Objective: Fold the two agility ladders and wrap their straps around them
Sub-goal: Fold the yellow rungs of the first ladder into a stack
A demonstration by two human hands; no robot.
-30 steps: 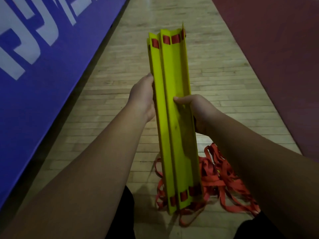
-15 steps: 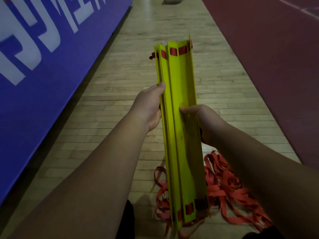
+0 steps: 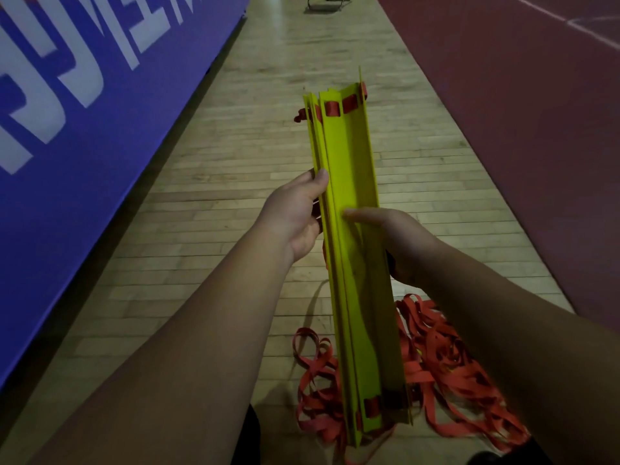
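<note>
The stack of yellow slats (image 3: 352,236) is up in the air in front of the person, over the wood floor (image 3: 218,196). It points away from them, with the near end lower. The left hand (image 3: 295,213) grips the left side, thumb on the top edge. The right hand (image 3: 399,239) grips the right side, thumb lying flat across the top slat. Both hands are clamped on the stack near its middle.

The slats are not all lined up. At the far end they fan out a bit, and one edge sticks up higher than the rest. If the hands loosen, the slats could slide apart and the stack could spill open. The red straps (image 3: 449,360) lie in a loose, messy pile on the floor under the near end. They could knot up, or catch on a slat corner, when it is time to wrap them. I cannot tell if both ladders are in this stack.

The slats are long, flat and thin, with straight edges and a smooth, plastic look. The straps are flat, soft bands that curl into loops and go through slots at the slat ends. The floor is made of narrow boards. A blue wall pad (image 3: 84,129) with big white letters is on the left, and a dark red mat (image 3: 520,146) is on the right.
</note>
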